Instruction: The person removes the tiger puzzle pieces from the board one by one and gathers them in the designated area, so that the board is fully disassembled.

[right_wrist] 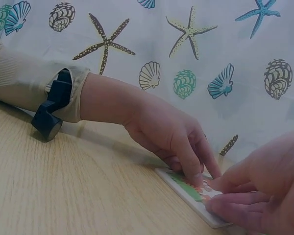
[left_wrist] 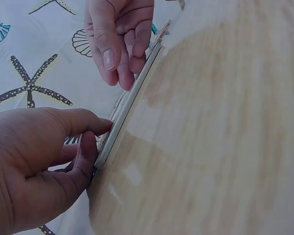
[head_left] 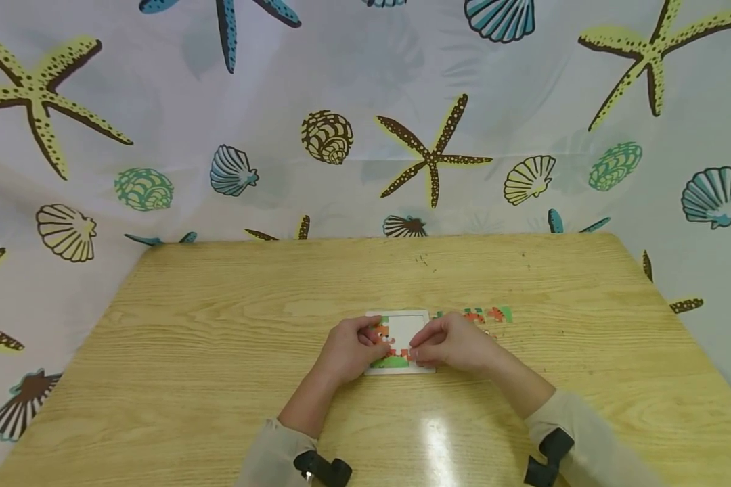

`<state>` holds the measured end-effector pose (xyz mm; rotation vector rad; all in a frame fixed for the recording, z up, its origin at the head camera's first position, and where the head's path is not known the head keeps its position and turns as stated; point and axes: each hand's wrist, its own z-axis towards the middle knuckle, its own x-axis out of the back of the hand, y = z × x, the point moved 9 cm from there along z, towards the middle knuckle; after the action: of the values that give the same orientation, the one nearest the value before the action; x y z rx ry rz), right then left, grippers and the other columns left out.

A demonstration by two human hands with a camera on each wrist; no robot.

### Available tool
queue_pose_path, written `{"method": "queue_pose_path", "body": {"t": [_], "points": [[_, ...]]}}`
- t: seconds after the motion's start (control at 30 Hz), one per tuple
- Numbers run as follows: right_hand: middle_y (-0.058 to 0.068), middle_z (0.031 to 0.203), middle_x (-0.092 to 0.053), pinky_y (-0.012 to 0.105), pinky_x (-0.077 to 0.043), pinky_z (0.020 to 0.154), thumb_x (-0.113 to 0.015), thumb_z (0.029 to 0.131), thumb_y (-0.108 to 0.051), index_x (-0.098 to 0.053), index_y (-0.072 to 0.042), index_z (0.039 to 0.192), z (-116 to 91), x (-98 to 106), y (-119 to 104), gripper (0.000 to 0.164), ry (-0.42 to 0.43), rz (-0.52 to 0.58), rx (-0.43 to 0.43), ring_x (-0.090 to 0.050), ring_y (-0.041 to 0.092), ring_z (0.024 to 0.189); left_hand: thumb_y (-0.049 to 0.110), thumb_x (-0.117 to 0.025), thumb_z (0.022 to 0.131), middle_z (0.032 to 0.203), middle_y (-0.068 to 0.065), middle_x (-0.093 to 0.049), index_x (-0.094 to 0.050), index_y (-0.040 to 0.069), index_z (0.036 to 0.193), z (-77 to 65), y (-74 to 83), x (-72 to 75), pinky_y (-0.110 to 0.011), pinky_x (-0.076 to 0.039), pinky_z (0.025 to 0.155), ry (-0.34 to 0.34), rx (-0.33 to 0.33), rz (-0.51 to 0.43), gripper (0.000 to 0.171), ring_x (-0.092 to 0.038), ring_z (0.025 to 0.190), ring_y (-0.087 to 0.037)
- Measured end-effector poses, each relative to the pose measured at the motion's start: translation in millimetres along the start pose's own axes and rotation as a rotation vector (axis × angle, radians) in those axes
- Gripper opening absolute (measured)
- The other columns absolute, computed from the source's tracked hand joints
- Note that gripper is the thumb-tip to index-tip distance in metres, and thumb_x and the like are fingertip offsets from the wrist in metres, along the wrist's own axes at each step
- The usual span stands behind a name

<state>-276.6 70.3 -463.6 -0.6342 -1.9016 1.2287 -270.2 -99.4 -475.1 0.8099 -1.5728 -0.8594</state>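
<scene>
A small square jigsaw puzzle tray with a white rim lies flat on the table. Puzzle pieces with an orange animal and green ground fill its left side and bottom; the upper right of its base shows bare white. My left hand holds the tray at its left side, thumb over the laid pieces and the other fingers bent by the edge. Over the lower right part, my right hand pinches an orange puzzle piece between thumb and forefinger, low against the tray. Its fingers cover most of that piece.
Several loose puzzle pieces lie right of the tray, partly hidden behind my right hand. The wood-grain table reaches back to a cloth printed with starfish and shells. A dark wrist strap sits on each sleeve.
</scene>
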Motion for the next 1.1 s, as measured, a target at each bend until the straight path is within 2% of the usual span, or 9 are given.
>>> {"method": "queue_pose_path", "body": {"t": [0.23, 0.43, 0.63, 0.9, 1.1], "points": [[0.002, 0.092, -0.077, 0.029, -0.055, 0.079, -0.082, 0.089, -0.009, -0.076, -0.002, 0.1, 2, -3, -6, 0.014, 0.043, -0.15, 0.055, -0.072, 0.012, 0.084, 0.011, -0.08, 0.091, 0.089, -0.004, -0.065, -0.066, 0.0, 0.137, 0.4, -2.2, 1.8, -0.028, -0.047, 0.067, 0.001, 0.003, 0.017, 0.049, -0.055, 0.076, -0.015], [0.0, 0.086, -0.072, 0.03, -0.053, 0.072, -0.085, 0.085, -0.009, -0.074, -0.005, 0.094, 4, -4, -4, 0.015, 0.081, -0.195, 0.012, -0.068, 0.012, 0.077, 0.015, -0.086, 0.087, 0.077, -0.003, -0.059, -0.075, 0.003, 0.125, -0.9, -5.1, 9.9, -0.027, -0.038, 0.058, 0.033, 0.019, 0.033, 0.041, -0.048, 0.065, -0.015], [0.0, 0.082, -0.07, 0.029, -0.052, 0.069, -0.087, 0.083, -0.009, -0.073, -0.006, 0.09, 5, -3, -3, 0.016, 0.112, -0.215, -0.026, -0.067, 0.012, 0.075, 0.015, -0.086, 0.087, 0.078, -0.003, -0.064, -0.076, 0.005, 0.124, -0.3, -7.2, 11.7, -0.028, -0.04, 0.058, 0.015, 0.04, 0.017, 0.039, -0.05, 0.064, -0.015], [0.0, 0.084, -0.072, 0.028, -0.053, 0.072, -0.087, 0.084, -0.008, -0.074, -0.004, 0.095, 4, -4, -7, 0.018, 0.097, -0.235, -0.036, -0.068, 0.011, 0.078, 0.011, -0.086, 0.086, 0.08, -0.004, -0.065, -0.076, 0.004, 0.123, 0.3, -8.5, 11.6, -0.028, -0.04, 0.059, 0.011, 0.051, 0.0, 0.039, -0.052, 0.065, -0.015], [-0.001, 0.087, -0.075, 0.029, -0.054, 0.075, -0.083, 0.089, -0.01, -0.081, -0.004, 0.1, 2, -8, -11, 0.014, 0.068, -0.275, 0.003, -0.067, 0.01, 0.081, 0.009, -0.085, 0.086, 0.081, -0.005, -0.064, -0.076, 0.005, 0.123, 0.5, -8.6, 11.2, -0.028, -0.042, 0.06, 0.009, 0.054, 0.008, 0.038, -0.052, 0.067, -0.016]]}}
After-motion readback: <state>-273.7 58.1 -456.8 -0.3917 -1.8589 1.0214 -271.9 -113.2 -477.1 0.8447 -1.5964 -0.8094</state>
